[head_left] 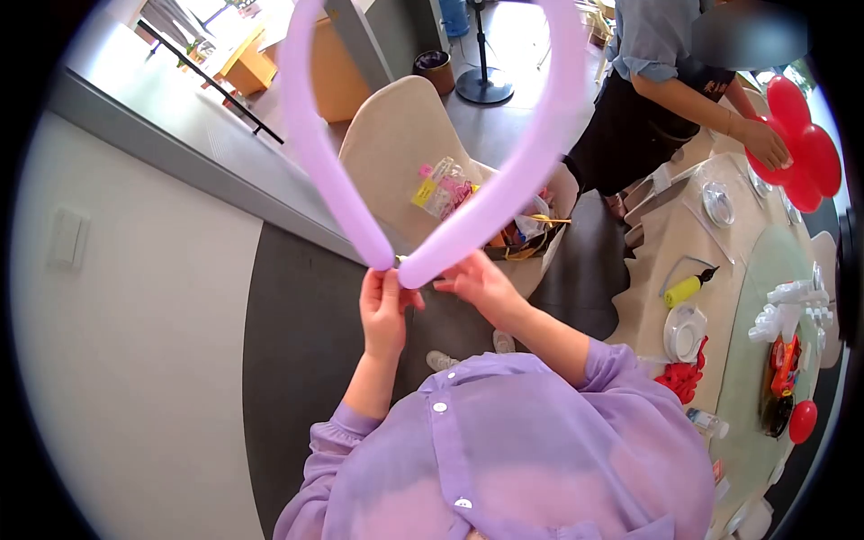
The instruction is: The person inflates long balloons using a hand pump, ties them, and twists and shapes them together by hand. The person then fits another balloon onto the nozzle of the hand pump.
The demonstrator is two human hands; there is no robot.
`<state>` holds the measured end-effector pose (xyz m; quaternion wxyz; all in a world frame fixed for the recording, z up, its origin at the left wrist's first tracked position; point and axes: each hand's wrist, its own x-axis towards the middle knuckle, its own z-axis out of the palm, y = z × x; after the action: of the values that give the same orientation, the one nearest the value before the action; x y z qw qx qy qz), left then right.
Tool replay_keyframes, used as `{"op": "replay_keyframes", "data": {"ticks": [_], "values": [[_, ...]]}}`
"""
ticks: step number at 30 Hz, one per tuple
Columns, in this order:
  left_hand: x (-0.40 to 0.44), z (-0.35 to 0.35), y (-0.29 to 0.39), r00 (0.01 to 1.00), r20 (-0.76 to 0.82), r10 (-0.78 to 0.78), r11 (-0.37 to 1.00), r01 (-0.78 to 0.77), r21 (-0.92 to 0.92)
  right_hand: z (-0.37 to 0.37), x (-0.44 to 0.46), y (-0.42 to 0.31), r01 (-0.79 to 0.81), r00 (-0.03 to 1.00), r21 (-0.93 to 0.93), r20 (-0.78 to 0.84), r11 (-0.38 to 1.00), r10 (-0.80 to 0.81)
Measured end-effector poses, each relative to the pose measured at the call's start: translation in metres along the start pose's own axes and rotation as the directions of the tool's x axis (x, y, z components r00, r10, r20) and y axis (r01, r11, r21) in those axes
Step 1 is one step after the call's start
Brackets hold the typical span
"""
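Long purple balloon (513, 189) up in front of the chest, bent into a tall loop, both ends meeting low at the hands. Left hand (384, 306): fingers closed in a pinch at the balloon's ends. Right hand (486, 288): fingers loosely apart, part-curled, just beside the right-hand end; some tips sit behind the balloon, so can't tell if they touch it.

Step in hand looks like working the two ends together. To do it well: keep the left pinch low on the ends, firm but not digging into the inflated part; use right fingertips, not nails, around the end; bring the ends in evenly so neither side kinks or slips out. Best to handle the ends gently, since thin stretched skin could pop or leak under a hard twist.

Balloon looks: pale lilac, smooth, semi-matt with a soft sheen, plump along both sides, slightly see-through. Sides spread upward; top runs out of frame, so the full loop can't be checked. Small dark-greenish bit between the ends, too small to name. Chair (396, 117) beyond, bench (720, 355) to the right.
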<state>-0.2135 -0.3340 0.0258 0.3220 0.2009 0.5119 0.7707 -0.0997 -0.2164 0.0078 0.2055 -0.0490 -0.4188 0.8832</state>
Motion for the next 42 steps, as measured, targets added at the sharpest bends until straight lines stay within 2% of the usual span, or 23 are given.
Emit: {"op": "replay_keyframes", "data": {"ticks": [2, 3, 4, 6, 8, 10, 15, 21, 29, 32, 34, 37, 42], "values": [[-0.011, 0.011, -0.009, 0.999, 0.031, -0.030, 0.995, 0.027, 0.097, 0.009, 0.004, -0.024, 0.039, 0.992, 0.111, -0.125, 0.993, -0.025], [-0.016, 0.013, -0.012, 0.994, 0.076, -0.077, 0.995, 0.071, 0.076, 0.010, 0.005, -0.033, -0.001, 0.985, 0.117, -0.169, 0.993, 0.020], [-0.020, 0.013, -0.013, 0.996, 0.060, -0.070, 0.995, 0.065, 0.077, 0.006, 0.006, -0.036, -0.012, 0.987, 0.120, -0.155, 0.993, 0.031], [-0.027, 0.008, -0.012, 0.985, 0.100, -0.139, 0.987, 0.130, 0.096, -0.001, 0.007, -0.039, 0.016, 0.990, -0.041, -0.137, 0.999, -0.021], [-0.034, 0.001, -0.009, 0.987, 0.082, -0.141, 0.987, 0.134, 0.088, 0.000, 0.008, -0.045, 0.054, 0.985, -0.049, -0.159, 0.997, -0.061], [-0.038, -0.004, -0.005, 0.987, 0.053, -0.149, 0.987, 0.145, 0.073, -0.003, 0.008, -0.051, -0.005, 0.982, -0.025, -0.187, 1.000, 0.000], [-0.043, 0.007, 0.003, 0.981, -0.043, -0.188, 0.981, 0.190, 0.032, 0.018, 0.012, -0.044, -0.013, 0.981, 0.031, -0.193, 0.999, 0.019], [-0.035, 0.005, 0.003, 0.981, -0.041, -0.190, 0.979, 0.186, -0.085, 0.042, 0.020, -0.018, 0.056, 0.975, -0.043, -0.211, 0.997, -0.064], [-0.032, -0.002, 0.018, 0.974, -0.026, -0.225, 0.961, 0.217, -0.170, 0.059, 0.037, -0.005, 0.259, 0.883, -0.229, -0.337, 0.938, -0.326], [-0.032, -0.005, 0.018, 0.984, -0.012, -0.178, 0.974, 0.174, -0.143, 0.066, 0.039, -0.006, 0.273, 0.877, -0.236, -0.338, 0.932, -0.343], [-0.030, -0.007, 0.018, 0.994, -0.012, -0.105, 0.994, 0.105, -0.011, 0.066, 0.040, -0.004, 0.271, 0.877, -0.234, -0.340, 0.934, -0.339], [-0.029, -0.011, 0.016, 0.998, 0.002, -0.069, 0.997, 0.069, 0.030, 0.070, 0.037, -0.001, 0.260, 0.876, -0.272, -0.337, 0.926, -0.345], [-0.026, -0.013, 0.020, 0.994, 0.008, -0.105, 0.993, 0.104, 0.055, 0.072, 0.035, 0.006, 0.303, 0.874, -0.358, -0.266, 0.883, -0.407]]}}
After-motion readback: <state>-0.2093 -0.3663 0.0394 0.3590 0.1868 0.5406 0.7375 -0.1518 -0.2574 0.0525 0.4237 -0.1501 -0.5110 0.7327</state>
